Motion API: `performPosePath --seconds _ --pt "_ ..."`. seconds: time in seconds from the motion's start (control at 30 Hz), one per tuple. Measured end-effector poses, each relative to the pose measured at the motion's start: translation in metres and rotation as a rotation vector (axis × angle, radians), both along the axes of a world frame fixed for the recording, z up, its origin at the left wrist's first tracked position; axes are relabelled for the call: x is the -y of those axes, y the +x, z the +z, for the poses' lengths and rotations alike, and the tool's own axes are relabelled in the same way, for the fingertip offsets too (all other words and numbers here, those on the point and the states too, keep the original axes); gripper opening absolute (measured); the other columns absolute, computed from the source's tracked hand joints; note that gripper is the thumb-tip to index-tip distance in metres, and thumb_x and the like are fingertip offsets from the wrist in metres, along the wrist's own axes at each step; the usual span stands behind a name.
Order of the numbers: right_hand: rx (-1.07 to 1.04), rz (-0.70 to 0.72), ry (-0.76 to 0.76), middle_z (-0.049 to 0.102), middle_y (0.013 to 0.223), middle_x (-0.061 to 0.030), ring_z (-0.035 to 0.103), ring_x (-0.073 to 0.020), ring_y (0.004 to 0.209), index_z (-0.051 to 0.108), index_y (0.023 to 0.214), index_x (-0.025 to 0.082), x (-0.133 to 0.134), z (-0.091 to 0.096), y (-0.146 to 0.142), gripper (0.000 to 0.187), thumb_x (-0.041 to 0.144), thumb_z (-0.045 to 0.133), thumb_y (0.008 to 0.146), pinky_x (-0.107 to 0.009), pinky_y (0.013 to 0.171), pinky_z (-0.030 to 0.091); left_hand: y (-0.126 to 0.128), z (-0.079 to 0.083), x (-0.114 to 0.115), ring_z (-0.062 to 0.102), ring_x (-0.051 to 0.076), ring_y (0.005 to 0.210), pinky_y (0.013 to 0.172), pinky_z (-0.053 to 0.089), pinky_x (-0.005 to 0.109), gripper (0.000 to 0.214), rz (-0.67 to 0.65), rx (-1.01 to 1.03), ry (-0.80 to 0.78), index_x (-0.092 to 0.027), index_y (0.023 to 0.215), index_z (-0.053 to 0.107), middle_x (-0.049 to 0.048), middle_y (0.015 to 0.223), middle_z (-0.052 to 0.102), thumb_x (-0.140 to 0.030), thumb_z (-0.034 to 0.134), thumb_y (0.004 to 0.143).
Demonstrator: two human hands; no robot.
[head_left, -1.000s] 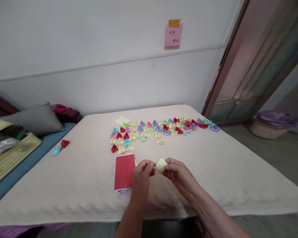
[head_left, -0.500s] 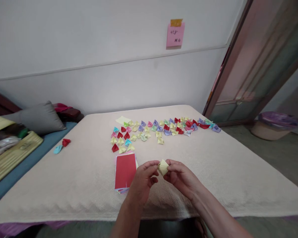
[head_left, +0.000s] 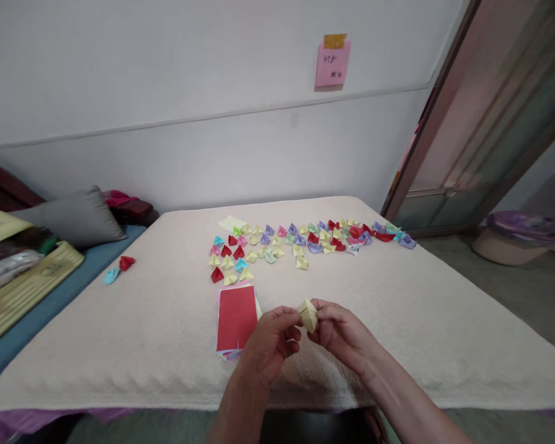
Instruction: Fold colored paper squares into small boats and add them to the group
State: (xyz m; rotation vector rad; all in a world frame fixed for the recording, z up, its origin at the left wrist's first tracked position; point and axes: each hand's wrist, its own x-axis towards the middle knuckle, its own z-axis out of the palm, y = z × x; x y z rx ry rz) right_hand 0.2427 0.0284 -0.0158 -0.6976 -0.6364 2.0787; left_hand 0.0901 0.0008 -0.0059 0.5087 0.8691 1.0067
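A small pale yellow folded paper piece (head_left: 308,316) is held up over the near part of the table. My left hand (head_left: 277,336) pinches its left corner between thumb and forefinger, the other fingers curled below. On the opposite side my right hand (head_left: 337,327) grips the right corner with its fingertips. Left of my hands lies a stack of coloured paper sheets (head_left: 236,317), a red one on top. Farther back several finished-looking folded paper boats (head_left: 301,263) in yellow, red, purple, blue and pink stand in loose rows.
A cream cloth (head_left: 166,333) covers the table. Flat pale yellow paper (head_left: 232,222) lies near the back. A red folded piece (head_left: 126,263) and a blue one (head_left: 111,275) sit at the left edge. A grey cushion (head_left: 81,216) is beyond; a bin (head_left: 513,237) stands right.
The yellow paper piece has been turned slightly between my fingertips, so a different face shows. Both hands keep hold of it. The whole view has shifted a little.
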Motion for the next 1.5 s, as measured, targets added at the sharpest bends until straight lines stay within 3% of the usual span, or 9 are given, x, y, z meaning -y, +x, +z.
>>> performPosePath --seconds 0.27,0.63,0.9,1.13,1.33,1.5 --pt "0.250 -0.039 0.121 0.052 0.050 0.0024 0.040 -0.0101 0.049 0.055 0.056 0.017 0.003 0.006 -0.005 0.005 0.012 0.056 0.057 -0.026 0.053 0.030 0.004 -0.003 -0.001 0.046 0.005 0.050 0.044 0.030 0.017 0.021 0.032 -0.106 -0.025 -0.016 0.076 0.055 -0.0037 0.066 0.053 -0.026 0.068 0.064" --pt "0.493 -0.114 0.206 0.057 0.053 0.0008 0.046 -0.0105 0.051 0.057 0.058 0.016 0.004 0.000 -0.006 0.003 0.014 0.057 0.060 -0.025 0.051 0.030 0.012 -0.008 0.001 0.042 0.006 0.050 0.046 0.030 0.019 0.021 0.101 -0.323 0.019 -0.017 0.068 0.050 -0.0047 0.056 0.048 -0.028 0.067 0.062" --pt "0.558 -0.122 0.240 0.054 0.051 0.0031 0.047 -0.0106 0.049 0.054 0.060 0.017 0.004 0.002 -0.008 0.006 0.012 0.057 0.058 -0.024 0.048 0.031 0.012 -0.010 0.000 0.042 0.006 0.048 0.045 0.030 0.019 0.020 0.161 -0.252 0.028 -0.017 0.068 0.050 -0.0051 0.053 0.048 -0.023 0.067 0.062" --pt "0.580 -0.181 0.355 0.051 0.050 0.0072 0.046 -0.0105 0.049 0.051 0.074 0.019 0.003 0.001 -0.008 0.019 0.010 0.056 0.058 -0.023 0.048 0.031 0.014 -0.010 -0.002 0.041 0.005 0.045 0.044 0.028 0.019 0.021 0.153 -0.176 -0.005 -0.017 0.070 0.049 -0.0045 0.053 0.051 -0.023 0.067 0.062" --pt "0.649 -0.253 0.356 0.047 0.048 0.0078 0.045 -0.0104 0.048 0.050 0.074 0.019 0.005 0.004 -0.008 0.010 0.017 0.055 0.065 -0.023 0.048 0.033 0.015 -0.011 -0.002 0.042 0.006 0.045 0.044 0.029 0.019 0.021 0.141 -0.185 0.005 -0.016 0.067 0.050 -0.0039 0.052 0.051 -0.025 0.068 0.062" --pt "0.630 -0.209 0.366 0.050 0.053 0.0072 0.046 -0.0101 0.050 0.050 0.078 0.019 0.005 0.004 -0.008 0.021 0.013 0.056 0.058 -0.023 0.048 0.032 0.016 -0.012 -0.001 0.042 0.005 0.045 0.044 0.029 0.019 0.019 0.153 -0.189 0.004 -0.015 0.066 0.051 -0.0035 0.053 0.052 -0.024 0.067 0.062"
